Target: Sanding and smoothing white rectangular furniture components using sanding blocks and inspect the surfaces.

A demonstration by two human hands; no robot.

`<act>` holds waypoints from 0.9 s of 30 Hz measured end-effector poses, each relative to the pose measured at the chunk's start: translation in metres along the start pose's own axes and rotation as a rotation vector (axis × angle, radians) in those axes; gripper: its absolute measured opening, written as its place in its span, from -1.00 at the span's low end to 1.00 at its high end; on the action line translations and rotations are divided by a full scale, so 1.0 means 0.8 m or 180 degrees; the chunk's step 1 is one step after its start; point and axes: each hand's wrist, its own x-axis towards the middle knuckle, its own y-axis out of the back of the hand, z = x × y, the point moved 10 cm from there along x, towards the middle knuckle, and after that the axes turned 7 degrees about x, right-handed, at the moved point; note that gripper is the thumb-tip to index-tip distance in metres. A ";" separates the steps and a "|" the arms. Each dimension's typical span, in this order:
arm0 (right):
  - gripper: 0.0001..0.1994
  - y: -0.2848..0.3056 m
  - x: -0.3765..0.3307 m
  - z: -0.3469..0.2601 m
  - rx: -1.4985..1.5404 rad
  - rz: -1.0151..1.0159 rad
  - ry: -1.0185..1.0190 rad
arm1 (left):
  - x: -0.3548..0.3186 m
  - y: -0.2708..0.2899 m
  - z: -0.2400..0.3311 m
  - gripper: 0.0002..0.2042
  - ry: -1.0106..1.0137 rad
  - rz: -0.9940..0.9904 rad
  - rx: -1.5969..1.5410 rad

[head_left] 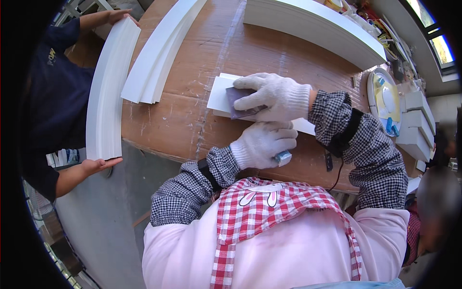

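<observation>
Both my hands wear white knitted gloves. My right hand grips a flat purple-grey piece, like sandpaper, and presses it on the top of a white board. The board lies on the brown table, with at least one more white board edge showing under it. My left hand is closed at the board's near edge, just below my right hand. A small blue and whitish piece sticks out from its curled fingers; its kind is hard to make out.
A co-worker on the left holds a tall stack of white boards between two hands. Beside it, more white boards lie on the cardboard-covered table. A long white stack stands at the back. At right are a round tray and white blocks.
</observation>
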 end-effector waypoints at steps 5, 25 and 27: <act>-0.65 0.023 -0.033 0.030 -0.0053 0.0263 -0.0737 | -0.027 0.108 -0.039 -0.65 0.0374 0.0772 -0.0786; -0.49 0.018 -0.460 -0.025 -0.0790 0.2083 -0.2517 | -0.068 0.067 -0.258 -0.74 0.3336 0.0680 -0.2308; -0.47 0.012 -0.565 -0.008 -0.0887 0.2447 -0.3560 | -0.055 0.069 -0.242 -0.72 0.3226 0.0516 -0.1879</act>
